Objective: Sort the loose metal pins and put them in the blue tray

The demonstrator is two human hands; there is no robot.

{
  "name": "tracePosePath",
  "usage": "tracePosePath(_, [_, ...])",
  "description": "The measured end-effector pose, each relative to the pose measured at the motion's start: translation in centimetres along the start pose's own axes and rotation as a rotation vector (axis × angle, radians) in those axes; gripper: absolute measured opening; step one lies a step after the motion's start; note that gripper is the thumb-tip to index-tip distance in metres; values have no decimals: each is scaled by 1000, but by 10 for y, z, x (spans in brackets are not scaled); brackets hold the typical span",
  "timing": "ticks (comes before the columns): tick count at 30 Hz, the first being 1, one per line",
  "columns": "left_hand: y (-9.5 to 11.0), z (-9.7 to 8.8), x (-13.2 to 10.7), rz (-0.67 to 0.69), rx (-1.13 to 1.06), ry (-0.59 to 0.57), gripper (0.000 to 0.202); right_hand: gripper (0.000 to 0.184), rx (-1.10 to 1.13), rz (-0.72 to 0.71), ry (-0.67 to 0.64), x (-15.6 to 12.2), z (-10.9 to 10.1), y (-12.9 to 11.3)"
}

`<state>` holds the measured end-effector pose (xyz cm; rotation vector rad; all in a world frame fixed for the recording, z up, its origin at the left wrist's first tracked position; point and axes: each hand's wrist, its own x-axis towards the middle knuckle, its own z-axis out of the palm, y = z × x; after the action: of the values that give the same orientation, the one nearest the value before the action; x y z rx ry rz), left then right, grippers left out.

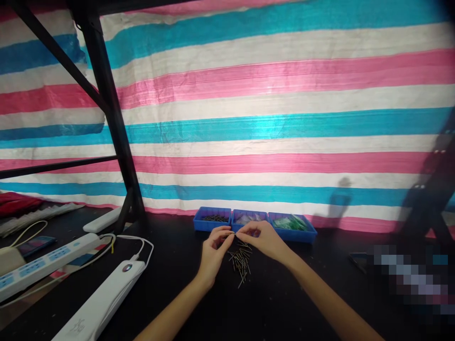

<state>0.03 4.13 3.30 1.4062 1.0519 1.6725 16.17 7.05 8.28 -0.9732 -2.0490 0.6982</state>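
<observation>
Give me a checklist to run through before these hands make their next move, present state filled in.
1. Both hands in view: ok. Left hand and right hand meet at the fingertips.
2. Grip secure: cannot tell. Anything between the fingertips is too small to make out.
3. Loose thin pieces near the hands: ok, heaped on the black table.
4. Middle tray fully visible: not ok. The right hand hides part of it.
5. Outer blue trays upright: ok, both left tray and right tray.
6. White cable apart from the pieces: ok, off to the left.
</observation>
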Motion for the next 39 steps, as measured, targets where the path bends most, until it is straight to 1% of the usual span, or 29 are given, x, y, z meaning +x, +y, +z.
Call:
tracePosePath(2, [0, 1, 0, -36, -42, 23, 22, 18, 5, 11, -21, -1, 3, 2])
tracePosePath(5, [-1, 0, 0, -42, -55, 33, 22, 22, 56, 33, -11, 0, 6, 3])
tracePosePath(8, [-2, -2, 0, -2, 4, -11, 21, 26, 126, 42, 4, 2, 9, 3])
tracePosePath(10, [-3, -2, -1, 47, 96, -60, 20, 26, 144, 27, 14, 4, 12, 4])
tracePosePath(12, [-6, -2, -2, 94, 196, -96, 19, 24, 116, -3, 32, 6, 16, 5])
tracePosePath(15, [-11, -3, -3, 98, 324, -98, 21, 21, 63, -10, 78, 8, 21, 12])
tracePosePath(18, [-18, -9, -2, 80, 498, -75, 35, 24, 133, 78, 108, 12, 23, 21])
tracePosePath(20, [-23, -14, 0, 85, 628, -74, 44, 28, 219, 155, 98, 13, 23, 26])
tracePosePath(21, [-25, -15, 0, 78, 680, -86, 45, 29, 258, 188, 83, 13, 24, 27])
tracePosePath(23, [-30, -16, 0, 24, 741, -140, 40, 32, 310, 226, 55, 14, 25, 30])
tracePosePath(25, [-33, -15, -3, -45, 754, -218, 34, 34, 331, 240, 43, 14, 27, 33])
tracePosePath(27, [-34, -12, -7, -63, 763, -289, 30, 36, 334, 248, 37, 16, 29, 35])
tracePosePath(29, [-31, -8, -12, -15, 789, -341, 24, 36, 332, 262, 35, 18, 31, 38])
tracePosePath(32, [-23, -2, -20, 94, 830, -389, 19, 34, 348, 281, 35, 21, 31, 42])
tracePosePath(35, [-16, 4, -27, 161, 863, -444, 17, 35, 387, 309, 36, 25, 30, 45])
tracePosePath(39, [-11, 9, -32, 242, 856, -564, 17, 40, 441, 356, 15, 29, 30, 45])
